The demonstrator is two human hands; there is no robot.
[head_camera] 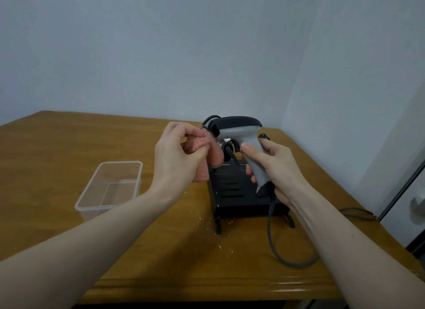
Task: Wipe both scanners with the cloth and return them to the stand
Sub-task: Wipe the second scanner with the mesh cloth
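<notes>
- Table (pixel 69 138): bore the black stand (pixel 239 198), kept close below for the return.
- Scanner (pixel 241 133): right hand (pixel 273 166) wrapped its handle, presenting the head.
- Cloth (pixel 202 152): bunched in left hand (pixel 174 152)'s curled fingers, touching the head to wipe.
- Only 1 scanner showed clearly.

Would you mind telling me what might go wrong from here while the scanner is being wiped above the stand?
1. The scanner's cable loops on the table by the right forearm; it might snag and tug the scanner in the right hand.
2. The left hand holds the pink cloth bunched, so it may wipe unevenly.
3. Crumbs near the stand could transfer to the cloth.
</notes>
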